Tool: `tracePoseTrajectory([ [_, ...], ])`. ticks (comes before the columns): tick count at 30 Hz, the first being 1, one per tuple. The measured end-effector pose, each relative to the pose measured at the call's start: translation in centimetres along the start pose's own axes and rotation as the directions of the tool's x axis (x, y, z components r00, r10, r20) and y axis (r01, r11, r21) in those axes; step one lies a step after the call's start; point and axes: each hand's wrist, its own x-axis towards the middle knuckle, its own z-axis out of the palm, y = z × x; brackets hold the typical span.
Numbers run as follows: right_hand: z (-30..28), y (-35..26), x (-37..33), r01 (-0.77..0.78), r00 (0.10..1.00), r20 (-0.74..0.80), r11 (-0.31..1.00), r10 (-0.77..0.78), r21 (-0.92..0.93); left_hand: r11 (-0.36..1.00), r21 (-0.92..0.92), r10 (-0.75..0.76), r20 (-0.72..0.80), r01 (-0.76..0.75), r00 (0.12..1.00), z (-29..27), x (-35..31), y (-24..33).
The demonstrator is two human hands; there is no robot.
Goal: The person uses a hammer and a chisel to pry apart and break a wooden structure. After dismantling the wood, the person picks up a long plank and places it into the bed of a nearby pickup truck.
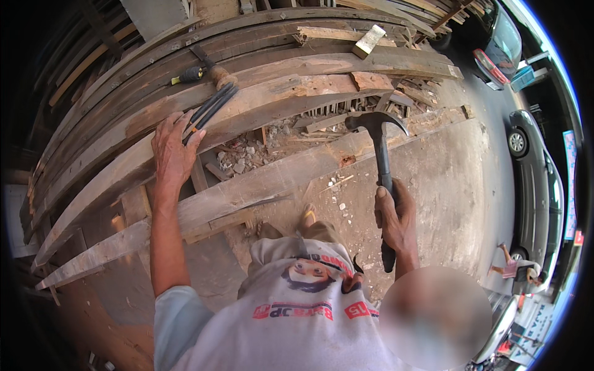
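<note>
My right hand (396, 216) is wrapped round the dark handle of a claw hammer (382, 148), which it holds upright in front of me, its curved claw pointing right. My left hand (173, 145) rests at the edge of a long timber beam (260, 102). Between its thumb and fingers is a tool with two long black handles (213, 102); the working end is hidden by the hand. Just beyond lie a tool with a yellow and black grip (187, 75) and a dark metal tool with a rounded wooden part (219, 75).
Several long beams lie side by side across the front, with a nearer plank (247, 182) by my feet. Rubble (244, 157) and wood scraps fill the gap between them. A short pale wood block (369, 41) sits on the far beams. Parked cars (535, 185) and a person (526, 275) are at right.
</note>
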Motion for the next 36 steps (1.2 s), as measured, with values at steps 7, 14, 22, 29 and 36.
tracePoseTrajectory([
  [7, 4.7, -9.7, 10.3, 0.416, 0.909, 0.208, 0.805, -0.36, -0.424, 0.999, -0.037, 0.013, -0.014, -0.013, 1.0, 0.2, 0.2, -0.6],
  [14, 10.9, -14.1, 22.0, 0.712, 0.701, 0.547, 0.49, -0.458, -0.502, 0.996, -0.081, -0.018, 0.04, 0.021, 0.999, -0.2, 0.4, -0.1],
  [22, 13.1, -13.0, 19.8, 0.715, 0.699, 0.559, 0.431, -0.447, -0.55, 0.968, -0.248, -0.041, -0.008, 0.038, 0.999, -0.9, -0.2, -1.3],
  [29, 14.9, -9.7, 19.6, 0.677, 0.728, 0.415, 0.473, -0.546, -0.564, 0.925, -0.258, -0.262, 0.098, 0.278, 0.96, -2.5, 4.9, -3.9],
  [36, 14.9, -9.8, 19.4, 0.626, 0.772, 0.338, 0.548, -0.539, -0.555, 0.986, -0.141, -0.074, 0.118, 0.091, 0.99, -2.3, 5.4, -3.4],
])
